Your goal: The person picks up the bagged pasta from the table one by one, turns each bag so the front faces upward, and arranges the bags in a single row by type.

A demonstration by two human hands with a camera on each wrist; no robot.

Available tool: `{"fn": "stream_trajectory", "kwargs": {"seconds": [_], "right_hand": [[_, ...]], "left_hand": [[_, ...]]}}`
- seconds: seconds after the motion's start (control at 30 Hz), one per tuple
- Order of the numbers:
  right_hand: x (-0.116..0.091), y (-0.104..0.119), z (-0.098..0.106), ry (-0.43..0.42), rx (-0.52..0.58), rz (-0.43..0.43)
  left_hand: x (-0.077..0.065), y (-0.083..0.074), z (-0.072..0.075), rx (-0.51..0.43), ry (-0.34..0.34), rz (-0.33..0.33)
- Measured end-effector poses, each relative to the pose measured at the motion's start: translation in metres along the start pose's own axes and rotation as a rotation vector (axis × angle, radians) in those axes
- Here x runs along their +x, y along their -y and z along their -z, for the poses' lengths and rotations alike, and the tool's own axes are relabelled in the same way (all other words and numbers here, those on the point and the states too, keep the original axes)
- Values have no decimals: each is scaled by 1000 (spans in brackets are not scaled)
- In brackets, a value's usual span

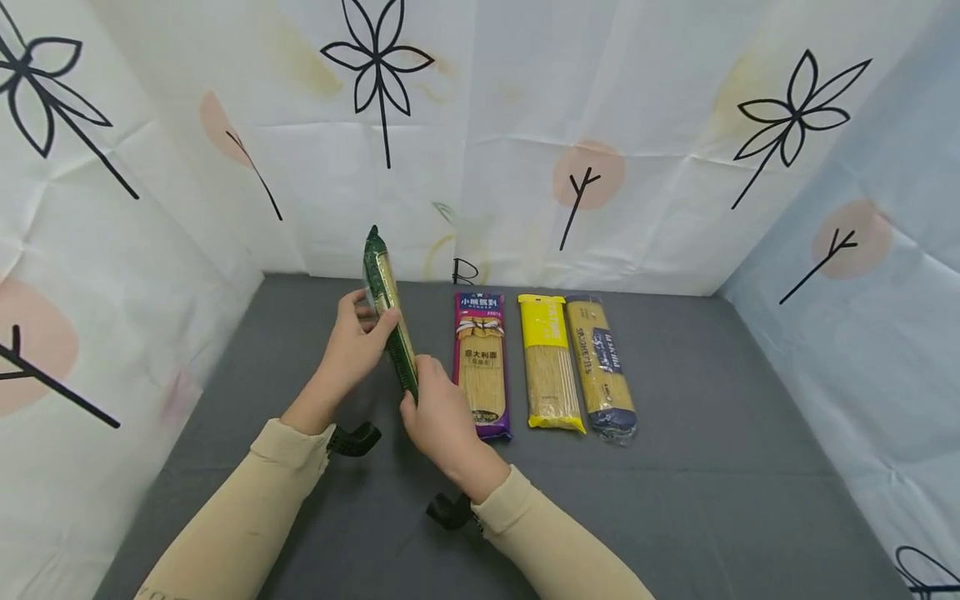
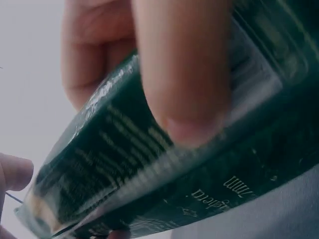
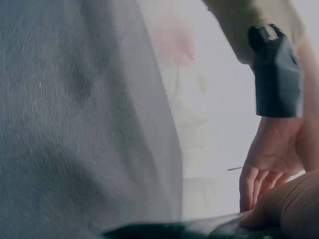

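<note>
A dark green spaghetti pack (image 1: pixel 392 308) is held in both hands above the left part of the table, tilted and with its narrow side toward the head camera. My left hand (image 1: pixel 358 337) grips its upper half, thumb on the near side and fingers behind. Lower down, my right hand (image 1: pixel 444 408) holds the bottom end. In the left wrist view the green pack (image 2: pixel 164 194) fills much of the frame, with a finger across its shiny wrapper and small printed text. Only a dark strip of the pack shows along the bottom of the right wrist view.
Right of the hands, a purple-and-pink pasta pack (image 1: pixel 482 367), a yellow pasta pack (image 1: pixel 551 367) and a spaghetti pack with blue print (image 1: pixel 603 371) lie side by side on the grey table (image 1: pixel 697 500). Patterned white cloth (image 1: pixel 510 100) walls the back and sides.
</note>
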State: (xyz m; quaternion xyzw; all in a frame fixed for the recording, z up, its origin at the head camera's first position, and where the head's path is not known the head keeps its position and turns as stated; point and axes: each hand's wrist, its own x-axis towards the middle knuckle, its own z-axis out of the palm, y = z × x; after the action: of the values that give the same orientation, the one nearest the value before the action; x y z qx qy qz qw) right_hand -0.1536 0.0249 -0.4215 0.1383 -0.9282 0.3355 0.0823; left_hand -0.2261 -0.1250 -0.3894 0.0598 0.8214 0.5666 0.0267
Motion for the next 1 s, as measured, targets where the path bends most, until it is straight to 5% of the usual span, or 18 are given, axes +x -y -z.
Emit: {"fn": "stream_trajectory", "kwargs": {"seconds": [0.13, 0.33, 0.8, 1.0], "right_hand": [[-2, 6, -3, -83, -288, 104], [-7, 12, -10, -141, -443, 148], [-11, 13, -14, -73, -435, 130], [-12, 3, -11, -15, -281, 80]], "left_hand": [[0, -4, -1, -129, -35, 66], [1, -5, -3, -238, -79, 124], [9, 6, -4, -326, -107, 235], [9, 5, -3, -320, -101, 227]]}}
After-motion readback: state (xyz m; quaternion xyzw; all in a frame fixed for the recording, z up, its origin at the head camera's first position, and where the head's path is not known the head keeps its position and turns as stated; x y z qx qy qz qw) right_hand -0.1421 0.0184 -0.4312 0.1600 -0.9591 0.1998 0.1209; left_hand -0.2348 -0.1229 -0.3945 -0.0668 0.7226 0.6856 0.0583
